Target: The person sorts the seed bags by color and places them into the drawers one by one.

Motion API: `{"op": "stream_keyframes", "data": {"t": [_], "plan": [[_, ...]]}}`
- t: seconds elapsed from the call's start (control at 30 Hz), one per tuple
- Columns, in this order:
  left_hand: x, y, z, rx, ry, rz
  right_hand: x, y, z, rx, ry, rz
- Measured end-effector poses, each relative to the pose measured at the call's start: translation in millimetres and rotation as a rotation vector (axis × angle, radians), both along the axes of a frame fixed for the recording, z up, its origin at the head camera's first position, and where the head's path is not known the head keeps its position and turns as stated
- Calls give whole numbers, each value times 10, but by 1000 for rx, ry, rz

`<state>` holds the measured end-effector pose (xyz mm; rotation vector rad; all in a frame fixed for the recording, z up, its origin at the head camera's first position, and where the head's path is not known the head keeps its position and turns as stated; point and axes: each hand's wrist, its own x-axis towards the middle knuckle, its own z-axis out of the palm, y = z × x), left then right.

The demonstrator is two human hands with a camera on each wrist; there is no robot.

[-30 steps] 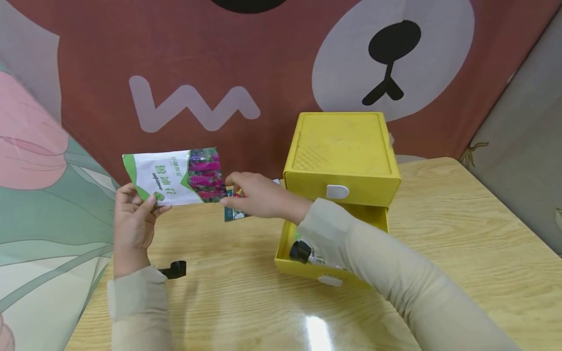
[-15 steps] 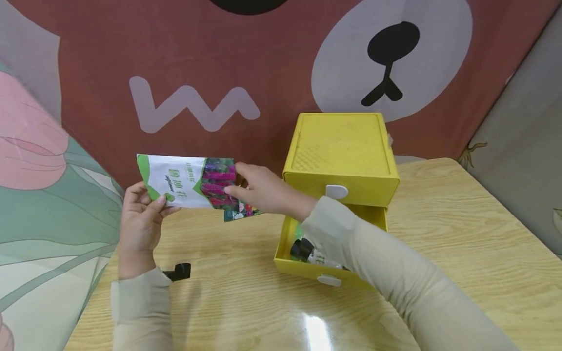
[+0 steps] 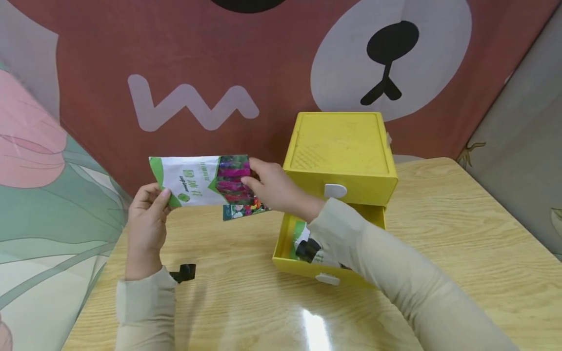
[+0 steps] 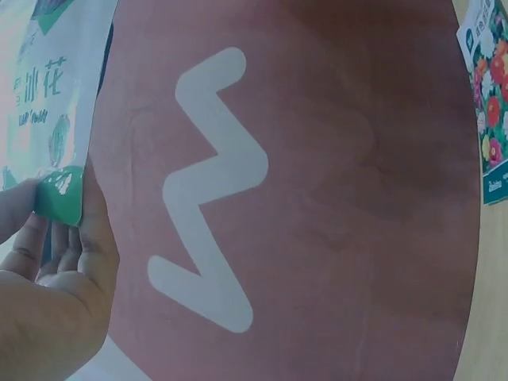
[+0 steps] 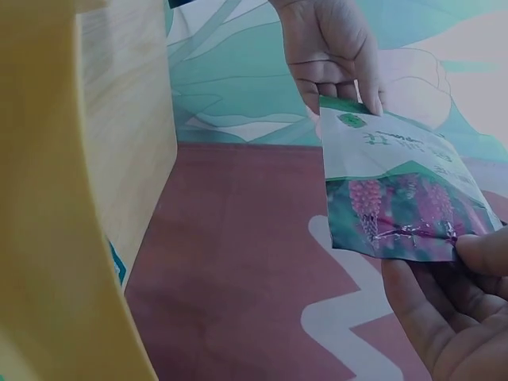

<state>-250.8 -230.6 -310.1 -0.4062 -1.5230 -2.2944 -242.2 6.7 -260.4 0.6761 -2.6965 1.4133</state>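
A white and green seed packet (image 3: 197, 180) with a picture of magenta flowers is held sideways above the table by both hands. My left hand (image 3: 149, 214) pinches its green end between thumb and fingers. At the flower-picture end, my right hand (image 3: 278, 187) grips the edge, thumb on the front, as the right wrist view also shows on the packet (image 5: 405, 186). Behind and below it lies a second packet (image 3: 246, 209) with colourful flowers, partly hidden by the held packet and right hand. In the left wrist view this flower packet (image 4: 492, 103) appears at the right edge.
To the right stands a yellow two-drawer box (image 3: 342, 146). Its lower drawer (image 3: 303, 267) is pulled out and contains another white and green packet (image 3: 300, 234), partly hidden by the right sleeve. A cloth with a cartoon face (image 3: 189, 48) hangs behind the wooden table (image 3: 246, 302).
Both hands have moved right with the seed packet. My right hand, at the packet's edge a second ago, now grips its flower-picture end.
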Motion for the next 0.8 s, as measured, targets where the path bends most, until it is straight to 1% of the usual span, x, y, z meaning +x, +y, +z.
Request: {"op": "stream_keyframes", "data": {"t": [0.07, 0.2, 0.3, 0.4, 0.47, 0.53, 0.7, 0.8], "plan": [[8, 19, 9, -17, -12, 38, 3, 23, 5, -4, 5, -7], [28, 50, 36, -51, -12, 90, 18, 67, 26, -13, 28, -19], [57, 73, 58, -106, -1, 131, 32, 99, 40, -16, 42, -23], [92, 94, 71, -181, 24, 159, 45, 132, 44, -19, 42, -33], [115, 106, 77, -218, 51, 167, 51, 152, 45, -27, 46, -43], [134, 115, 83, -237, 82, 166, 58, 173, 45, -42, 54, -49], [184, 145, 103, -266, 154, 136, 75, 224, 38, -113, 99, -31], [206, 167, 107, -300, 180, 122, 93, 258, 29, -151, 120, -18]]}}
